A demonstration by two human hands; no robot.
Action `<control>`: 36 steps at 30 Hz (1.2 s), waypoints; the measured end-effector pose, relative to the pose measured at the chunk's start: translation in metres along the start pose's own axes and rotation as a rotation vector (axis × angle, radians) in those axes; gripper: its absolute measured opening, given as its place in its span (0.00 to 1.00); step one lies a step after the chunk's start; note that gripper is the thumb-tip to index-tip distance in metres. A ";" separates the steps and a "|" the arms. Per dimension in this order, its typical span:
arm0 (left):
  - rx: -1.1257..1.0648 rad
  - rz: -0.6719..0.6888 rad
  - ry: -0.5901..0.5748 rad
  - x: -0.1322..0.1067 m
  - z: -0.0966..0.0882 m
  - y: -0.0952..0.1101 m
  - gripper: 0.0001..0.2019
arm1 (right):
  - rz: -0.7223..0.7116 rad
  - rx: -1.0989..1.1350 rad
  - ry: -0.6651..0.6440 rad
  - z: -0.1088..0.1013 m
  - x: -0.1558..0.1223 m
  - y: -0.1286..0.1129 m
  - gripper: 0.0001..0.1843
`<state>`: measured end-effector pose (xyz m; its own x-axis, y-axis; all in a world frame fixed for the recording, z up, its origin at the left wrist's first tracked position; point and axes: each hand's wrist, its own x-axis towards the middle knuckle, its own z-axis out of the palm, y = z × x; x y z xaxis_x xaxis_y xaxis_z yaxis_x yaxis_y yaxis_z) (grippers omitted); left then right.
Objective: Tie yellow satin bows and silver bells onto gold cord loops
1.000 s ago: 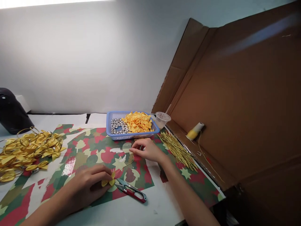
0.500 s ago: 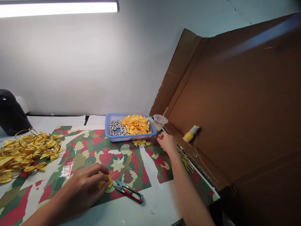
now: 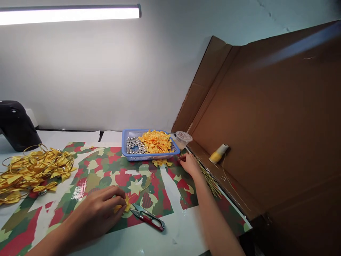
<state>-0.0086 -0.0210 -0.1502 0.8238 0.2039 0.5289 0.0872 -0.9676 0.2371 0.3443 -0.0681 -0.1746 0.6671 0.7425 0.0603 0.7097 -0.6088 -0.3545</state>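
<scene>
We see the left hand (image 3: 96,213) at near centre, its fingers (image 3: 118,196) closed in a narrow pinch on a yellow bow (image 3: 121,207). The bow is held low over the printed sheet (image 3: 114,170), a camouflage pattern of green, red and cream that lies on the white bench (image 3: 170,241). Just right of the bow are the thread snips (image 3: 147,219), red-handled, with blades pointing left.

The right hand (image 3: 189,164) lies farther away, its fingers (image 3: 182,159) curled narrowly at the near right corner of the blue basket (image 3: 149,158). We cannot tell whether they hold anything. The basket carries silver bells (image 3: 135,145) on the left and yellow ribbon scraps (image 3: 157,141) on the right, and a few loose scraps (image 3: 161,163) lie just near it. A plastic cup (image 3: 183,139) stands at the basket's right end.

Right of the hand lie gold sticks (image 3: 209,179), partly behind the forearm, with a yellow spool (image 3: 218,154) on the cardboard (image 3: 266,117) beyond. At left is a heap of bows (image 3: 34,174) looped with gold wire.
</scene>
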 end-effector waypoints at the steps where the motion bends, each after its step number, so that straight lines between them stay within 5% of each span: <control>1: -0.004 0.002 0.008 0.000 0.000 0.000 0.09 | 0.004 0.006 0.005 0.002 0.001 0.001 0.16; 12: 0.018 0.026 0.084 -0.005 0.007 0.002 0.09 | 0.012 0.246 0.311 0.013 0.009 0.016 0.17; 22: -0.016 0.003 0.107 -0.010 0.009 0.008 0.09 | -0.245 0.470 0.796 0.007 -0.007 0.007 0.18; 28: 0.006 0.035 0.168 -0.011 0.014 0.010 0.09 | -0.479 0.422 1.001 -0.012 -0.031 -0.017 0.12; 32: -0.011 -0.012 0.191 -0.012 0.013 0.011 0.08 | -0.850 0.248 1.158 -0.014 -0.055 -0.039 0.04; 36: -0.137 -0.154 0.212 -0.012 0.013 0.014 0.07 | -1.086 0.226 1.009 -0.008 -0.088 -0.058 0.13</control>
<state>-0.0097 -0.0386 -0.1636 0.6699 0.3876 0.6333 0.1140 -0.8965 0.4281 0.2467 -0.1002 -0.1523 -0.2095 0.2354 0.9491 0.9622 0.2223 0.1572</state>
